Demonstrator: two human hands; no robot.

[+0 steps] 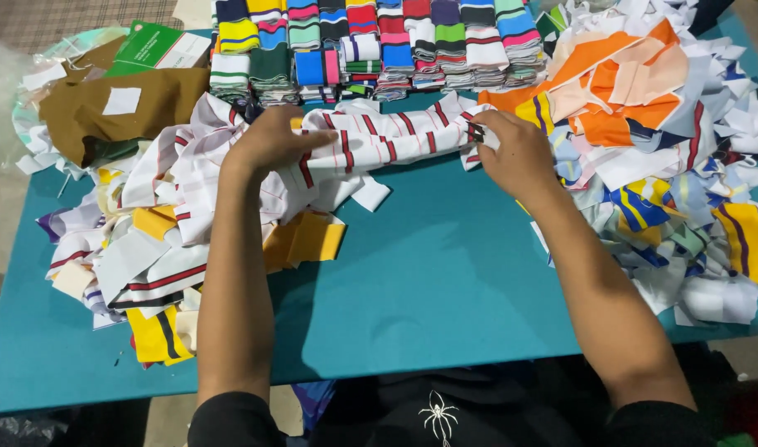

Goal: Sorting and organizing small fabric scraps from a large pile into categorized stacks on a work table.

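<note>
A long white knit strip with red stripes [395, 136] lies stretched across the teal table [428, 281]. My left hand [271, 142] presses down on its left part, fingers flat on the cloth. My right hand [513, 151] pinches the strip's right end between thumb and fingers. Both forearms reach out over the table from the near edge.
Neat stacks of folded striped collar strips [379, 45] line the far edge. A loose heap of white, yellow and striped pieces [147, 240] lies at left, another heap with orange and blue pieces [668, 149] at right. Brown fabric [105, 108] and a green card [151, 45] sit far left.
</note>
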